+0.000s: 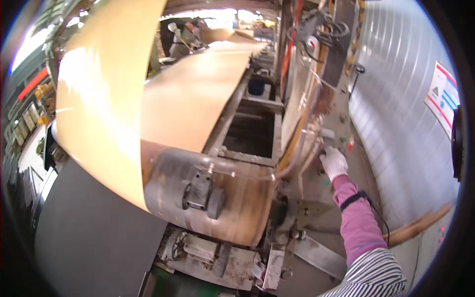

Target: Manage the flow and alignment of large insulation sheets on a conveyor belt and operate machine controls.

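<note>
Left hand out of view; the gloved right hand (334, 162) is nearer, fingers partly curled, though I cannot tell whether they grip the small pale block (327, 134) right ahead on the machine frame (313, 190), long axis roughly forward

Glare bleached the tan sheet (106, 114) left of the right hand (334, 161); fisheye distortion bowed the ribbed wall (396, 99) to its right.

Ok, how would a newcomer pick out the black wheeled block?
Find the curved brown surface left of the gloved right hand. Over it, below the clear tube, is the black wheeled block. Smooth-looking wheels flank it, unlike the ribbed wheels below.
</note>
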Demonstrator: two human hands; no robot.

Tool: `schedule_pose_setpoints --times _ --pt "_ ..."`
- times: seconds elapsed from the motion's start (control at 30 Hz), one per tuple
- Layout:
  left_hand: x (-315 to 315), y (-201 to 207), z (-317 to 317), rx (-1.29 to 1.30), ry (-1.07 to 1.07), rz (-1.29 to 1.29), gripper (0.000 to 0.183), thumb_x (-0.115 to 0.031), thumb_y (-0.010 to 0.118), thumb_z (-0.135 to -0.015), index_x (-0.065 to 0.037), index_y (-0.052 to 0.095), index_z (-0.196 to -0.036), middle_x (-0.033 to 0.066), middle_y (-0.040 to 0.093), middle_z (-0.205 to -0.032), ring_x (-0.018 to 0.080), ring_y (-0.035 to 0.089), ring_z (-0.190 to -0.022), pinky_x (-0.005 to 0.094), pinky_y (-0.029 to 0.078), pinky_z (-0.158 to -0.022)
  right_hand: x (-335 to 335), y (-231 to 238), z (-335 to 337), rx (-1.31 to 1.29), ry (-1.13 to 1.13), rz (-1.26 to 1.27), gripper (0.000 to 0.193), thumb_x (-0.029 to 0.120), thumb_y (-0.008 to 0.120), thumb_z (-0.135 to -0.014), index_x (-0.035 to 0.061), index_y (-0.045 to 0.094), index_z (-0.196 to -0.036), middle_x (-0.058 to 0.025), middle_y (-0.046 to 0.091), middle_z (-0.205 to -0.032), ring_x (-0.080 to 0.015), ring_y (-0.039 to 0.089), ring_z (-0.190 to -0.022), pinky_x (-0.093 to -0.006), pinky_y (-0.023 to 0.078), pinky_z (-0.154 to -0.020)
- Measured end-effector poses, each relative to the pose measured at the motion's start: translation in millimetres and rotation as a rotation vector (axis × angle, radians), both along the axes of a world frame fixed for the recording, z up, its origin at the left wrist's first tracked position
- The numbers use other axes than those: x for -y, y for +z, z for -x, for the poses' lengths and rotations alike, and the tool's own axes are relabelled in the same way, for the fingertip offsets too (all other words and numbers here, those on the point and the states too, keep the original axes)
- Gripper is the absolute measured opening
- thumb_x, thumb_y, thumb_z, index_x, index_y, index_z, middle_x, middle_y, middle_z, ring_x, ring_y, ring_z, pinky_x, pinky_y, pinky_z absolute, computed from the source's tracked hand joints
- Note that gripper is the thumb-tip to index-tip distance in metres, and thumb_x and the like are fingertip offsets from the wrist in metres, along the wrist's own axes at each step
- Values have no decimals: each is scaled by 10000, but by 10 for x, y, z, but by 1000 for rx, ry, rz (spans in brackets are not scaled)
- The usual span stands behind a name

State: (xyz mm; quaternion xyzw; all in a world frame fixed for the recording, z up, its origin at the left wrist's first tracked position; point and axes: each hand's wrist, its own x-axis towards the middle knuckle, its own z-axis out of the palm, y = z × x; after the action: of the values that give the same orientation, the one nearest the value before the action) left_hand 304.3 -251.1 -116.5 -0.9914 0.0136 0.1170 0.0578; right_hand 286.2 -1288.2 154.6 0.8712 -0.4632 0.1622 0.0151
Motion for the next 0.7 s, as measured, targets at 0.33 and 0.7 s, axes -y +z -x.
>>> schedule_pose_setpoints --times 0.33,0.7 --pt "792 704 70 -119 264 67 511 -88 384 -1020 -123 404 -1530 -14 102 -1710 486 160 -1510 740 283 -1098 -2 -82 115 -46 138 110 267 134 600 -880 130 616 -1147 -155 619 -1098 -371 636 -1052 -502 533 -866" --pt "1038 794 217 71 1 -64 357 -220 507 -998 -228 562 -1351 17 285 -1652 582 263 -1434 766 325 -1066 1100 -702 171 255 455 -311 416 0 496 -898 1 595 -1302 -177 636 -1267 -313 610 -1180 -361 444 -1054"
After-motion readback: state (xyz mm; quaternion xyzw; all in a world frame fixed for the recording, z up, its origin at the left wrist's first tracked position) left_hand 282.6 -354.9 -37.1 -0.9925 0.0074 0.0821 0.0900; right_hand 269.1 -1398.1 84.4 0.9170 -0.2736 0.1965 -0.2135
